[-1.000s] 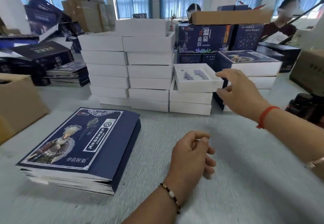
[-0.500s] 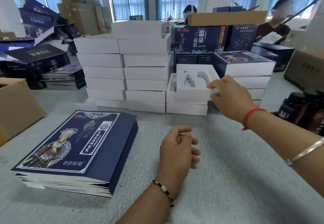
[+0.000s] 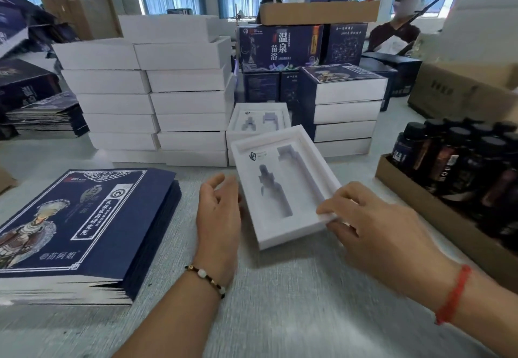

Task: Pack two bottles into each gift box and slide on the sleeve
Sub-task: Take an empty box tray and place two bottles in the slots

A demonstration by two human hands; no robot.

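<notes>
A white gift box [image 3: 283,184] with a foam insert and two empty bottle-shaped hollows is tilted above the table in front of me. My right hand [image 3: 372,228] pinches its near right corner. My left hand [image 3: 218,212] hovers with relaxed fingers by the box's left side; whether it touches the box I cannot tell. Dark bottles [image 3: 459,158] stand in a cardboard tray [image 3: 414,189] at the right. A pile of flat navy sleeves [image 3: 81,226] lies at the left.
Stacks of white boxes [image 3: 157,97] fill the middle back, one open box [image 3: 258,122] on a low stack. Sleeved boxes [image 3: 344,105] are stacked behind right. Navy cartons [image 3: 280,46] and brown cartons [image 3: 459,94] stand around. Two people sit beyond the stacks.
My right hand took the open box off the low stack and pulled it toward me. My left hand uncurled and rose toward the box's left side.
</notes>
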